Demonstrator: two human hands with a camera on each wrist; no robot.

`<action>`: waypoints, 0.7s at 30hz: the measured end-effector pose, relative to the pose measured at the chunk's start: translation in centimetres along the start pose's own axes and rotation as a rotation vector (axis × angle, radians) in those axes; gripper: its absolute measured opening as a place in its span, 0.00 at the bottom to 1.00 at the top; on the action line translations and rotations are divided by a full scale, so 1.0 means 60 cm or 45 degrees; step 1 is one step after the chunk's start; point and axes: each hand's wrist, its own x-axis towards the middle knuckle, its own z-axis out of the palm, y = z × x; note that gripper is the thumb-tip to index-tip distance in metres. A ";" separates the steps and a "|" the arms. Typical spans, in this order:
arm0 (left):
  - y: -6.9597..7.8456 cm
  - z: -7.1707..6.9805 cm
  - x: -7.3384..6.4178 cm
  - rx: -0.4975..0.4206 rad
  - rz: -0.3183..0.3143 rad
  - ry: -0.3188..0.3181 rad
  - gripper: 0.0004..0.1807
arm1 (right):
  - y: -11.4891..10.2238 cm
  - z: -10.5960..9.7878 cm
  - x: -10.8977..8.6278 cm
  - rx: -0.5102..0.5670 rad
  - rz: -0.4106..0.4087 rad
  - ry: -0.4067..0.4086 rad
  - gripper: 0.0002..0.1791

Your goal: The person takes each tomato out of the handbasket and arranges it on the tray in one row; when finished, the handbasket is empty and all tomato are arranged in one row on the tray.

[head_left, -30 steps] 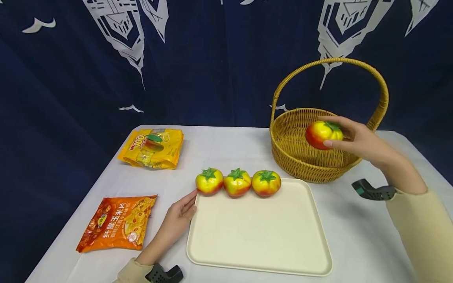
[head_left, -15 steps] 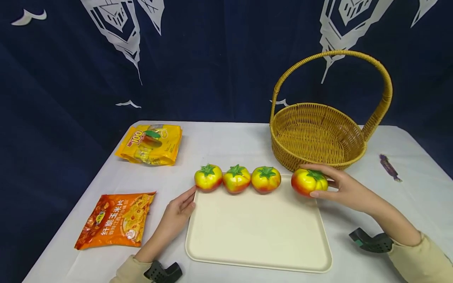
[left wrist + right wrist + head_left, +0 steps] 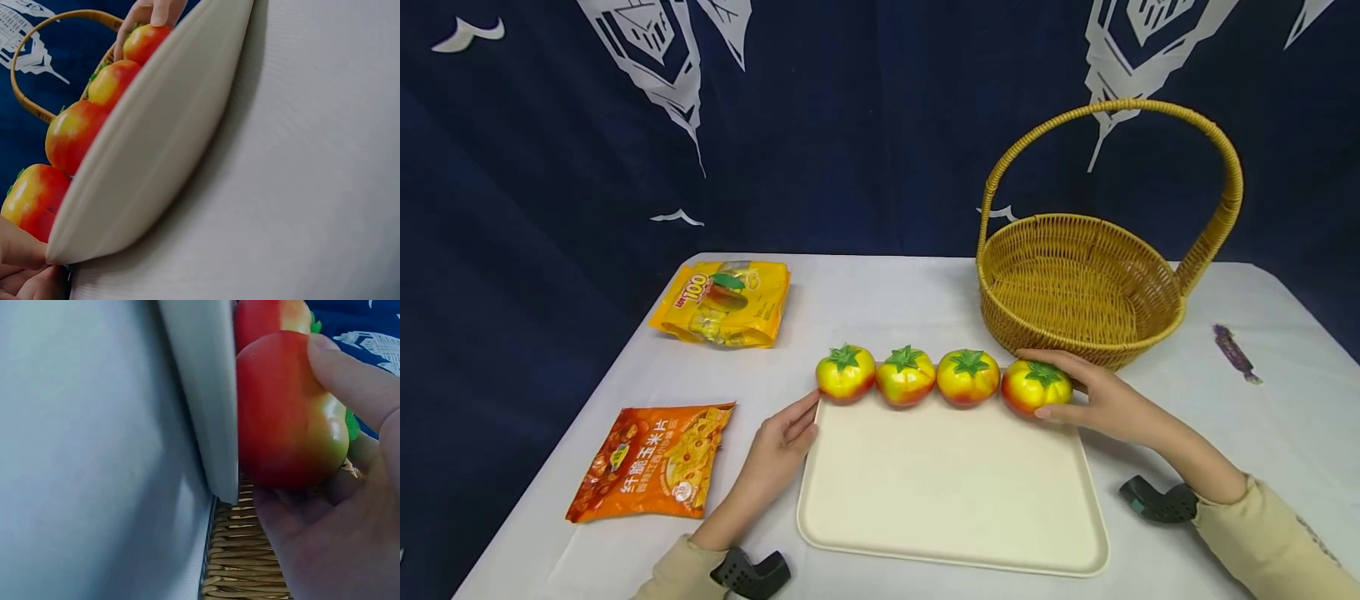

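My right hand (image 3: pixel 1093 400) holds a yellow-red toy tomato (image 3: pixel 1036 389) with a green leafy top, thumb and fingers around its sides. That tomato sits at the back right corner of a cream tray (image 3: pixel 951 492). Three more toy tomatoes, the leftmost (image 3: pixel 845 374), a second (image 3: pixel 906 377) and a third (image 3: pixel 967 378), line the tray's back edge to its left. My left hand (image 3: pixel 778 450) grips the tray's back left corner, beside the leftmost tomato. In the right wrist view, the held tomato (image 3: pixel 287 412) stands close against its neighbour.
A wicker basket (image 3: pixel 1075 333) with a tall handle stands behind the tray at right. A purple-wrapped candy (image 3: pixel 1236 354) lies right of it. On the left are a yellow candy bag (image 3: pixel 726 304) and an orange snack bag (image 3: pixel 651 461). A dark blue curtain hangs behind.
My right hand has brought the toy tomato from over the basket down to the tray's back right corner, then left, close to the row. My left hand stays at the tray corner.
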 end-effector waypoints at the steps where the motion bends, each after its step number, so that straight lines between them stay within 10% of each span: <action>1: 0.000 0.000 0.001 -0.003 -0.002 0.002 0.24 | 0.001 0.001 0.000 -0.015 0.011 0.001 0.37; 21: 0.006 -0.007 -0.016 0.094 -0.120 -0.019 0.27 | -0.039 -0.027 -0.037 -0.255 0.024 -0.055 0.35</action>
